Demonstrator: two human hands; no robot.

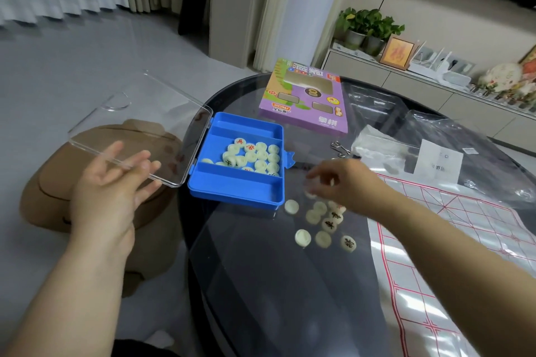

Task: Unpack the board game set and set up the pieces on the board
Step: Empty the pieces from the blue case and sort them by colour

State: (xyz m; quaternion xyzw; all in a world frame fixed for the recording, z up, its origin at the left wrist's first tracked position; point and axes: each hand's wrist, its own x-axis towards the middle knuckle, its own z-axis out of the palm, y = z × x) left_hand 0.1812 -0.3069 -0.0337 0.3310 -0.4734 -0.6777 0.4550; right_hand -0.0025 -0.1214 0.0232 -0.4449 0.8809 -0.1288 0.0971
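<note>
Blue case | left hand touches lid | right hand above pieces

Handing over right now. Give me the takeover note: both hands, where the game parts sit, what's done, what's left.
Left hand: fingers straight, touching the near edge of the clear lid, which is swung open.
Right hand: blurred above the loose pieces; grip unclear.
Blue case sits on the glass table, with many pieces in its middle compartment.
The loose pieces lie on the table between the case and the board sheet.
Done: case open, sheet spread.
Left: empty the case and place every piece on the grid; none is on it yet.
</note>
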